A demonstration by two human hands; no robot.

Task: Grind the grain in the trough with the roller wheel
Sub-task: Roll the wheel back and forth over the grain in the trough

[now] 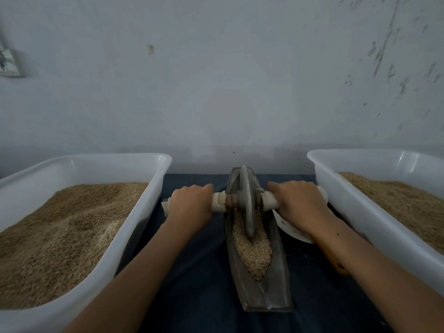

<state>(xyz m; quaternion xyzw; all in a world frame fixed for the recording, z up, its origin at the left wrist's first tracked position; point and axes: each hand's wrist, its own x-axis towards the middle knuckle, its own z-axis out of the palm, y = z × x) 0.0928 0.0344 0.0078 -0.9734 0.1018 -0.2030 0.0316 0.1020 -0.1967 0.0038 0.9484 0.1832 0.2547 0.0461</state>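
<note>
A long, boat-shaped metal trough lies lengthwise on the dark blue cloth, its near end towards me. Tan grain fills its groove. A grey metal roller wheel stands on edge in the far half of the trough, its lower rim sunk in the grain. A white-wrapped axle handle runs through the wheel's hub. My left hand grips the left end of the handle. My right hand grips the right end.
A white plastic tub heaped with grain stands left of the trough; a second white tub of grain stands right. A white bowl-like dish and an orange-handled tool lie under my right forearm. A grey wall rises close behind.
</note>
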